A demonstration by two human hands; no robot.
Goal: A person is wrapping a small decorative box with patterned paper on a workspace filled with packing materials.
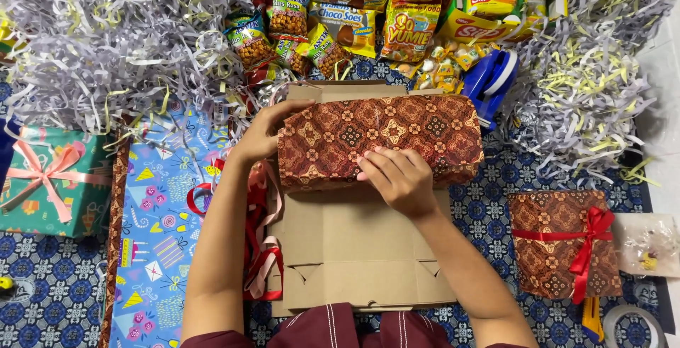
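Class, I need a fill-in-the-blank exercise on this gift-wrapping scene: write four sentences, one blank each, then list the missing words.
1. Both hands rest on a box wrapped in ____ patterned paper.
2. The left hand holds the box's end, while the right hand presses its ____ edge.
3. The box lies on flattened ____.
4. The finished parcel on the right wears a ____ ribbon.

Missing words: brown; near; cardboard; red

Matt patterned paper wraps the box (380, 139); flat cardboard (354, 249) plain, dull
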